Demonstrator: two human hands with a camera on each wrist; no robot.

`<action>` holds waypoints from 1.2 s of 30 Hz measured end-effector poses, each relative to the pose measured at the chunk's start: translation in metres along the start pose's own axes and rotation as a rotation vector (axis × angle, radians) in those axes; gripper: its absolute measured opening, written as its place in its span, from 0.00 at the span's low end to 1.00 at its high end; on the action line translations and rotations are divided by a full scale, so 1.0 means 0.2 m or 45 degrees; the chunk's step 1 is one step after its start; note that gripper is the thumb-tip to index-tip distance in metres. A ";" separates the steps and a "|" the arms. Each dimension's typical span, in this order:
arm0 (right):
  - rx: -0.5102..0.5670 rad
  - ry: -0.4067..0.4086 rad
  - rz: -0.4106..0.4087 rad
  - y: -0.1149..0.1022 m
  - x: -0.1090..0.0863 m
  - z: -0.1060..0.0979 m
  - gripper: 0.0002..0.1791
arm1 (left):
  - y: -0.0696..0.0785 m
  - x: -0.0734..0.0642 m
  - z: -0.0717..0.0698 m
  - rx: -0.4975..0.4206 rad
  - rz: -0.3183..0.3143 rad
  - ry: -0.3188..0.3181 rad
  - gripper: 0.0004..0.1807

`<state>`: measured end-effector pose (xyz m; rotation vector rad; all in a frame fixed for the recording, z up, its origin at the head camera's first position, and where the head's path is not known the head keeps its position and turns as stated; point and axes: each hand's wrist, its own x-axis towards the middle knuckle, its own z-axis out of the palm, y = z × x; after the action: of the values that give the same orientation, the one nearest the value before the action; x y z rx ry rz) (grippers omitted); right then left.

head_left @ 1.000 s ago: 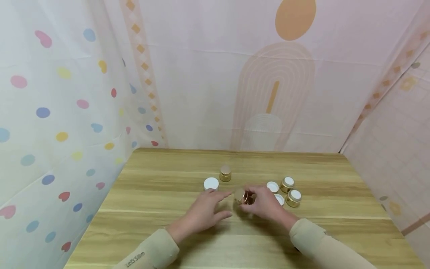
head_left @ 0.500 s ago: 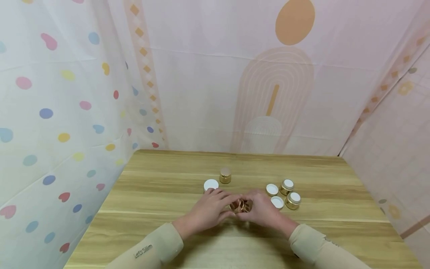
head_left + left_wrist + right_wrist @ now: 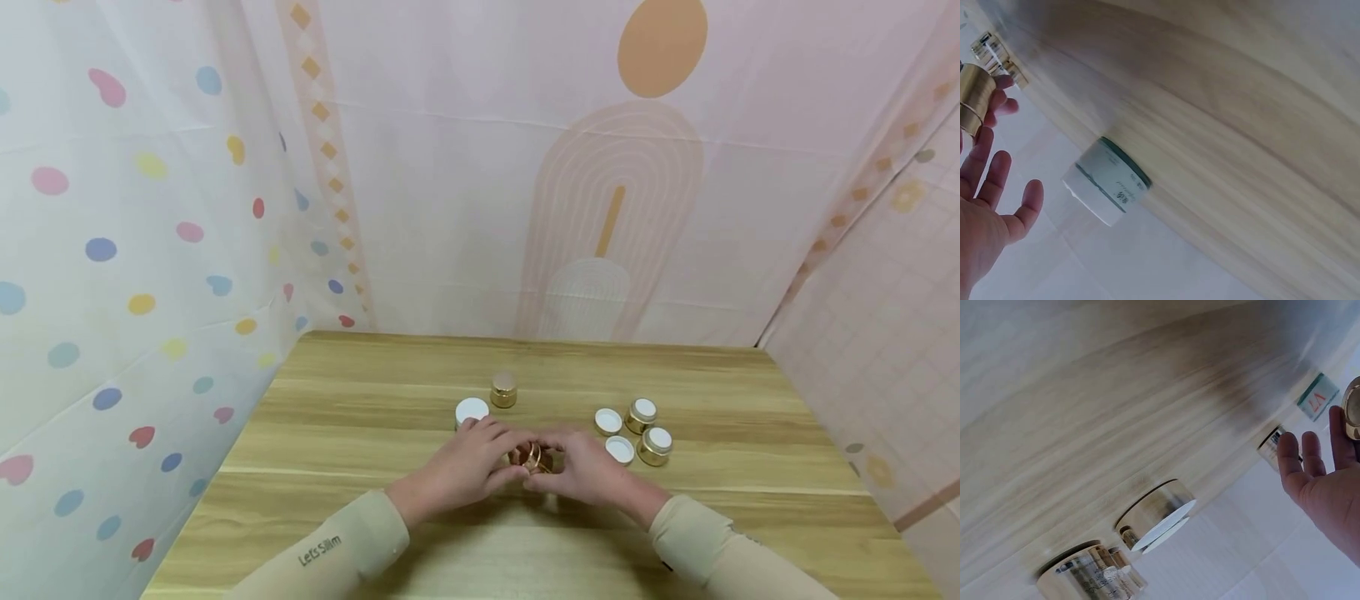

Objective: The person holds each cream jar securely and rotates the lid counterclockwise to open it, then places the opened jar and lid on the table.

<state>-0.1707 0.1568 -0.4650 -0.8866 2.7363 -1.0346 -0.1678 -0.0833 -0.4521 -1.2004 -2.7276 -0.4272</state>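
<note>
Both hands meet over the middle of the table around a small gold cosmetic jar [image 3: 532,456]. My left hand [image 3: 468,463] grips its left end with fingertips and thumb. At the other end, my right hand [image 3: 587,468] holds it the same way. The jar lies on its side between them, partly covered by fingers. A seam runs around the gold jar [image 3: 974,100] in the left wrist view. Just behind the left hand stands a white-topped jar [image 3: 471,409], which shows a green bottom edge in the left wrist view.
Farther back stands another gold jar [image 3: 504,391]. To the right are two upturned lids with white insides, one lid [image 3: 608,422] behind the other lid [image 3: 619,451]. Beside them stand two lidless gold jars, the rear jar [image 3: 642,415] and the front jar [image 3: 656,446]. A curtain [image 3: 450,208] hangs behind the table.
The right hand has brought the gold jar slightly left and down. The left hand, open beside it a second ago, has closed its fingers around the jar's other end.
</note>
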 end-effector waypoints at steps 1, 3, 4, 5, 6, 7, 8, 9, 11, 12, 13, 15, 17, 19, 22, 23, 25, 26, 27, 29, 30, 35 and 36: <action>0.004 -0.005 -0.005 0.00 0.00 0.00 0.27 | 0.00 0.00 0.00 0.001 -0.001 -0.005 0.28; 0.014 -0.011 -0.020 0.00 0.00 -0.01 0.26 | 0.00 0.00 0.00 0.018 0.003 -0.028 0.28; 0.017 -0.013 -0.029 0.01 0.00 0.00 0.24 | 0.00 0.00 0.00 0.029 0.008 -0.043 0.28; 0.012 -0.010 -0.039 0.00 0.00 0.00 0.24 | 0.00 0.00 0.01 0.048 0.023 -0.053 0.28; 0.006 -0.005 -0.055 0.00 0.00 0.00 0.23 | 0.00 0.00 0.01 0.055 0.037 -0.067 0.28; 0.001 0.000 -0.065 0.00 0.00 0.00 0.21 | 0.00 0.00 0.01 0.059 0.056 -0.077 0.28; -0.009 0.005 -0.075 0.00 0.00 0.00 0.20 | 0.00 0.00 0.02 0.062 0.073 -0.086 0.27; -0.014 0.010 -0.081 0.00 0.00 0.00 0.20 | -0.01 0.00 0.02 0.060 0.085 -0.094 0.27; -0.033 0.017 -0.088 -0.01 0.00 0.00 0.21 | -0.01 0.00 0.03 0.047 0.106 -0.104 0.27; -0.041 0.019 -0.087 -0.02 0.00 0.00 0.22 | -0.01 -0.01 0.03 0.034 0.107 -0.110 0.28; -0.045 0.018 -0.081 -0.02 0.00 0.01 0.22 | -0.01 -0.01 0.04 0.028 0.108 -0.112 0.28; -0.052 0.020 -0.068 -0.03 0.00 0.01 0.24 | -0.01 -0.01 0.04 0.021 0.108 -0.116 0.29; -0.056 0.025 -0.060 -0.04 0.00 0.01 0.25 | -0.01 -0.02 0.05 0.018 0.109 -0.115 0.29; -0.061 0.036 -0.059 -0.04 0.00 0.01 0.26 | -0.02 -0.02 0.05 0.015 0.102 -0.120 0.29; -0.064 0.051 -0.060 -0.04 0.00 0.02 0.27 | -0.01 -0.02 0.06 0.001 0.065 -0.134 0.27; -0.065 0.055 -0.060 -0.04 0.00 0.02 0.27 | -0.01 -0.02 0.06 -0.003 0.046 -0.141 0.27; -0.064 0.071 -0.061 -0.03 0.01 0.02 0.28 | 0.00 -0.02 0.06 0.003 0.015 -0.153 0.27; -0.072 0.077 -0.064 -0.03 0.01 0.03 0.28 | 0.00 -0.02 0.06 0.011 0.002 -0.156 0.28; -0.076 0.085 -0.065 -0.02 0.01 0.03 0.27 | 0.01 -0.01 0.06 0.016 -0.012 -0.158 0.30; -0.086 0.102 -0.062 0.00 0.01 0.02 0.27 | 0.02 -0.01 0.05 0.045 -0.022 -0.136 0.35; -0.090 0.107 -0.062 0.01 0.02 0.02 0.27 | 0.02 0.00 0.05 0.077 -0.014 -0.106 0.37; -0.102 0.117 -0.011 0.03 0.02 -0.02 0.28 | 0.00 0.01 0.02 0.271 0.156 0.160 0.39; -0.100 0.114 -0.007 0.04 0.02 -0.02 0.27 | 0.00 0.01 0.01 0.296 0.197 0.207 0.39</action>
<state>-0.1782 0.1618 -0.4658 -0.8804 2.8683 -0.9973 -0.1698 -0.0818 -0.4545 -1.2432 -2.4463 -0.1750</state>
